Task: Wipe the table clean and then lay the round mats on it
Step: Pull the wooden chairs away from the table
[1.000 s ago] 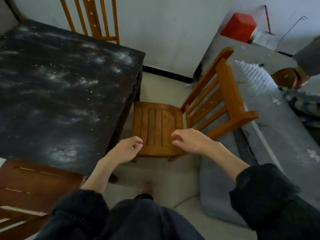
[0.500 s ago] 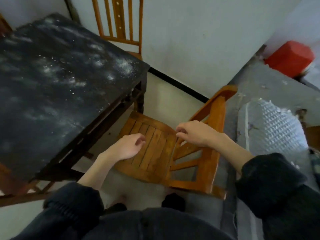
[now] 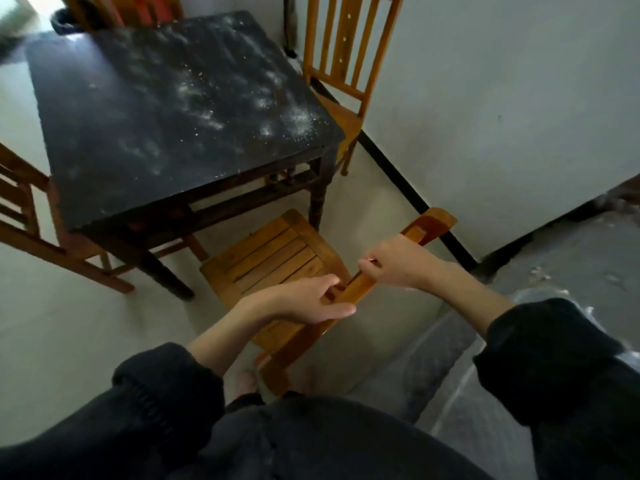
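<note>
The square black table (image 3: 145,126) stands ahead on the left, its top dusted with white powder, thickest toward the far right corner. Just below it is a small wooden chair (image 3: 277,258) with a slatted seat. Both hands hold the chair's top back rail. My left hand (image 3: 304,299) grips the rail's near part, thumb under it. My right hand (image 3: 398,265) grips the rail farther along. No round mats and no cloth are in view.
A wooden chair (image 3: 343,81) stands at the table's far right by the white wall, another wooden chair (image 3: 38,230) at the left. A grey covered bed or sofa (image 3: 485,372) lies on the right. Pale floor surrounds the table.
The view has swung left and risen, showing the whole table top. Both hands went from hovering over the small chair to gripping its back rail.
</note>
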`<state>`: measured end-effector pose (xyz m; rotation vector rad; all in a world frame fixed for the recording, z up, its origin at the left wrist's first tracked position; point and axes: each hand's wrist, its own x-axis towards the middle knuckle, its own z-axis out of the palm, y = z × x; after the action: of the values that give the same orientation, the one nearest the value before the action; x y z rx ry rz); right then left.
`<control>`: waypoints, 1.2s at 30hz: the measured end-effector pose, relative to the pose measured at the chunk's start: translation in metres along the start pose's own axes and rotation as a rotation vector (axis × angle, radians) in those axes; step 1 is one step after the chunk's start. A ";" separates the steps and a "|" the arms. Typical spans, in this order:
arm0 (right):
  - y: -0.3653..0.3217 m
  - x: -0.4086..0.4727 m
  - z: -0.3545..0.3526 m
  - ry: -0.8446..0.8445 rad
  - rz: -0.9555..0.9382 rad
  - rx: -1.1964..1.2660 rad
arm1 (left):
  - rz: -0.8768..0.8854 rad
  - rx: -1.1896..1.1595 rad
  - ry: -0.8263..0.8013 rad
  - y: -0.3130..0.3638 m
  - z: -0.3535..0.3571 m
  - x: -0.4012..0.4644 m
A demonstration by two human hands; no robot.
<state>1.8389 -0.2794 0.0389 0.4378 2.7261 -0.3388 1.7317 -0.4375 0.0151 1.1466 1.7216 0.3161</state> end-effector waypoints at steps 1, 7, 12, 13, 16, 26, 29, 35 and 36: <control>0.005 -0.001 -0.002 -0.010 -0.016 0.012 | -0.027 0.052 0.006 0.006 0.005 0.003; 0.027 -0.005 -0.008 -0.116 -0.135 -0.031 | -0.119 0.150 0.254 0.025 0.035 0.014; 0.031 -0.004 0.006 0.043 -0.224 -0.250 | -0.076 0.137 0.274 0.021 0.033 0.015; 0.030 -0.003 0.009 0.111 -0.218 -0.280 | -0.086 0.146 0.259 0.019 0.030 0.015; 0.029 0.003 0.013 0.217 -0.213 -0.334 | -0.092 0.155 0.247 0.014 0.020 0.018; -0.014 0.042 0.017 0.323 -0.268 -0.287 | -0.016 0.249 0.283 -0.047 -0.027 -0.011; -0.032 0.059 0.017 0.344 -0.291 -0.291 | -0.019 0.362 0.373 -0.072 -0.041 -0.019; -0.046 0.087 0.009 0.420 -0.394 -0.269 | -0.031 0.544 0.604 -0.098 -0.059 -0.020; -0.044 0.090 0.007 0.411 -0.420 -0.249 | -0.047 0.557 0.622 -0.097 -0.060 -0.019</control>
<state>1.7463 -0.2990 0.0064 -0.1593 3.1992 -0.0047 1.6296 -0.4854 -0.0101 1.5016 2.4827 0.1716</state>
